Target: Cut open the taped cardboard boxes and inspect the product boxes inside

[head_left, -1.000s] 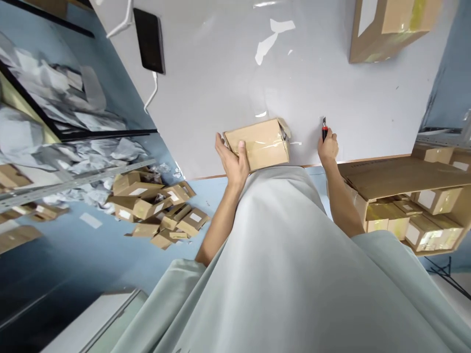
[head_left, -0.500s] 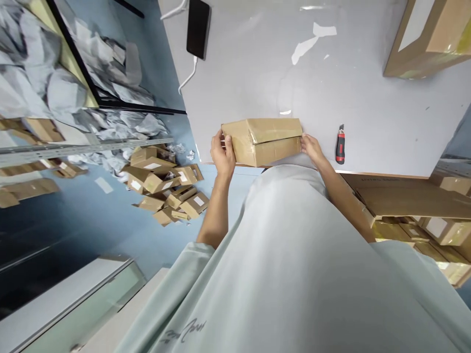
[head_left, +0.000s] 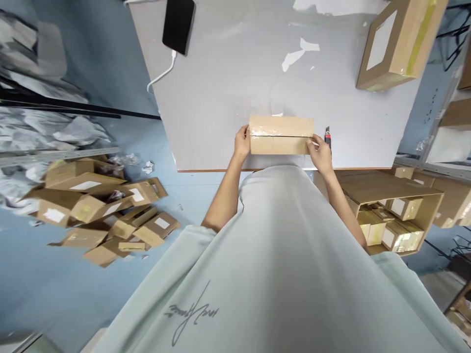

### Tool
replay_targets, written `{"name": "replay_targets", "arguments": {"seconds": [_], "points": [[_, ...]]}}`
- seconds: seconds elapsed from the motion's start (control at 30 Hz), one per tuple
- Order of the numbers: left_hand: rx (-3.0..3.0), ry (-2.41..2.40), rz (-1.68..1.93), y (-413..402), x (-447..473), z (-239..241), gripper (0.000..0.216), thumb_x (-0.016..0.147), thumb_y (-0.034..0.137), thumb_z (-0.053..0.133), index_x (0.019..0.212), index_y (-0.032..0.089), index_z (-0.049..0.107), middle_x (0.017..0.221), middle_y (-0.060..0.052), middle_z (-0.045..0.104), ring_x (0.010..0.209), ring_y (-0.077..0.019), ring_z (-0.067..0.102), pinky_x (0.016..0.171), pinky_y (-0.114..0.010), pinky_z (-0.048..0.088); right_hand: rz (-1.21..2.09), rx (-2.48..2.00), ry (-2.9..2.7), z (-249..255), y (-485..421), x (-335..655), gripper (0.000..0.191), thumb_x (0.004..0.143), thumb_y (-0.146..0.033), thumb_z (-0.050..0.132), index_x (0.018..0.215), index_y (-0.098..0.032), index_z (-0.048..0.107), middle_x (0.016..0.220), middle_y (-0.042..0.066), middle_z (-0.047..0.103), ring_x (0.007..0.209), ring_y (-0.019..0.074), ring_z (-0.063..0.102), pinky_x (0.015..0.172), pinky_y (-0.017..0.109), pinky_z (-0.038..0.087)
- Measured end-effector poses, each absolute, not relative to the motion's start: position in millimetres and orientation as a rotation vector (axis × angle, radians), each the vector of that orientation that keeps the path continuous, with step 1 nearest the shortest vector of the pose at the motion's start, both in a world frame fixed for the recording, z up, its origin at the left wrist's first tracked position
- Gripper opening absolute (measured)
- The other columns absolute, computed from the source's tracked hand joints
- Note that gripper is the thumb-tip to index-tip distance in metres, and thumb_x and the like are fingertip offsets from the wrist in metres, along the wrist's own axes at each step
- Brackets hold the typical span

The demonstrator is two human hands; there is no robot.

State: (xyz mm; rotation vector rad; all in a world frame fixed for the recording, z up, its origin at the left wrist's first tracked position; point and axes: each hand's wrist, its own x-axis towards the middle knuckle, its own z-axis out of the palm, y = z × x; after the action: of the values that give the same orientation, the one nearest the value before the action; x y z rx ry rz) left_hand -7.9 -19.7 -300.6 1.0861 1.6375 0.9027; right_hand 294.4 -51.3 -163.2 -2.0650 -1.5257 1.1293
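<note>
A small cardboard box (head_left: pixel 281 136) is between my hands at the front edge of the grey table, its long seam facing up and shiny tape at its left end. My left hand (head_left: pixel 242 142) grips the box's left end, with some fingers hidden behind it. At the right end my right hand (head_left: pixel 319 153) holds the box, thumb and fingers at its corner. Just beyond that hand lies a red and black utility knife (head_left: pixel 327 137), blade out, its lower part covered by the hand.
A taped carton (head_left: pixel 399 44) stands at the table's (head_left: pixel 221 88) back right. A black phone (head_left: pixel 178 24) on a white cable lies back left. Opened boxes (head_left: pixel 110 206) pile up on the floor at left. Below the table's right side, a large carton (head_left: pixel 390 189) holds several small boxes.
The box has been turned so its seam runs level and faces me more squarely. My right hand has come nearer the knife. The whole view has shifted with my head.
</note>
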Motion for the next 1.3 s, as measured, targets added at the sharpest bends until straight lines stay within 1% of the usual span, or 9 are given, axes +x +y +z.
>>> {"name": "replay_targets", "arguments": {"seconds": [0.2,0.3,0.53,0.7,0.83,0.97,1.1,1.2,1.3], "points": [[1.169,1.617,0.9,-39.3,-24.8,-246.0,0.045,0.111,0.063,0.055,0.116,0.021,0.073,0.118,-0.012,0.08,0.096,-0.0218,0.076,0.09,-0.036,0.065,0.929,-2.167,-1.411,-161.7,-49.8,286.6,0.048,0.111,-0.053,0.054,0.13,-0.014,0.076,0.137,0.022,0.08,0.122,0.029,0.079,0.111,0.046,0.062],[1.332,1.576,0.798,-56.4,-26.2,-217.8,0.036,0.111,0.053,0.059,0.12,0.022,0.075,0.115,-0.01,0.079,0.094,-0.0209,0.074,0.087,-0.035,0.064,0.875,-2.126,-1.439,-153.2,-45.4,280.5,0.049,0.114,-0.05,0.048,0.141,-0.017,0.074,0.14,0.02,0.079,0.127,0.0288,0.075,0.112,0.048,0.061],[2.011,1.43,0.563,-58.5,-13.1,-195.4,0.058,0.089,0.026,0.088,0.144,0.022,0.069,0.146,-0.02,0.067,0.139,-0.0437,0.059,0.113,-0.06,0.054,0.707,-2.16,-1.955,-134.7,-26.6,263.7,0.057,0.113,-0.043,0.052,0.165,-0.023,0.061,0.164,0.019,0.062,0.153,0.0342,0.057,0.126,0.057,0.051],[2.144,1.348,0.424,-58.5,-3.8,-198.1,0.021,0.104,0.016,0.066,0.124,0.018,0.073,0.124,-0.021,0.071,0.121,-0.041,0.065,0.105,-0.056,0.054,0.639,-2.345,-2.025,-141.5,-12.6,243.6,0.075,0.108,-0.038,0.065,0.178,-0.018,0.044,0.166,0.022,0.051,0.154,0.0375,0.054,0.13,0.055,0.047],[2.212,1.204,0.373,-68.5,-10.5,-193.5,0.027,0.111,0.016,0.049,0.113,0.02,0.076,0.115,-0.019,0.073,0.111,-0.037,0.068,0.098,-0.053,0.057,0.611,-2.475,-2.034,-145.4,-9.6,229.8,0.086,0.106,-0.034,0.066,0.183,-0.018,0.032,0.17,0.025,0.043,0.149,0.0438,0.056,0.125,0.063,0.049],[2.222,1.001,0.436,-77.4,-21.5,-185.9,0.021,0.106,0.04,0.07,0.103,0.021,0.08,0.133,-0.019,0.074,0.135,-0.04,0.064,0.116,-0.059,0.055,0.583,-2.492,-2.073,-141.4,-18.0,223.9,0.085,0.106,-0.025,0.057,0.184,-0.019,0.026,0.173,0.027,0.04,0.15,0.0443,0.054,0.124,0.065,0.049],[2.222,0.961,0.425,-75.8,-12.3,-186.0,0.028,0.108,0.025,0.059,0.118,0.02,0.084,0.153,-0.018,0.073,0.16,-0.0416,0.052,0.133,-0.068,0.043,0.501,-2.484,-2.13,-142.8,-30.4,220.6,0.091,0.101,-0.021,0.059,0.184,-0.015,0.023,0.178,0.027,0.036,0.158,0.0427,0.047,0.127,0.061,0.047],[2.268,0.99,0.359,-68.7,3.5,-186.2,0.041,0.105,0.021,0.06,0.141,0.015,0.078,0.148,-0.021,0.075,0.167,-0.0438,0.046,0.139,-0.072,0.035,0.453,-2.417,-2.139,-152.1,-36.7,222.0,0.094,0.096,-0.018,0.059,0.183,-0.013,0.024,0.181,0.028,0.034,0.161,0.0426,0.043,0.128,0.063,0.045],[2.342,1.067,0.26,-63.7,14.7,-179.3,0.043,0.106,0.029,0.062,0.14,0.008,0.079,0.139,-0.026,0.077,0.167,-0.048,0.046,0.142,-0.073,0.028,0.487,-2.276,-2.07,-160.3,-42.0,234.2,0.091,0.094,-0.018,0.059,0.18,-0.013,0.031,0.179,0.027,0.039,0.161,0.043,0.044,0.128,0.066,0.045]]}}
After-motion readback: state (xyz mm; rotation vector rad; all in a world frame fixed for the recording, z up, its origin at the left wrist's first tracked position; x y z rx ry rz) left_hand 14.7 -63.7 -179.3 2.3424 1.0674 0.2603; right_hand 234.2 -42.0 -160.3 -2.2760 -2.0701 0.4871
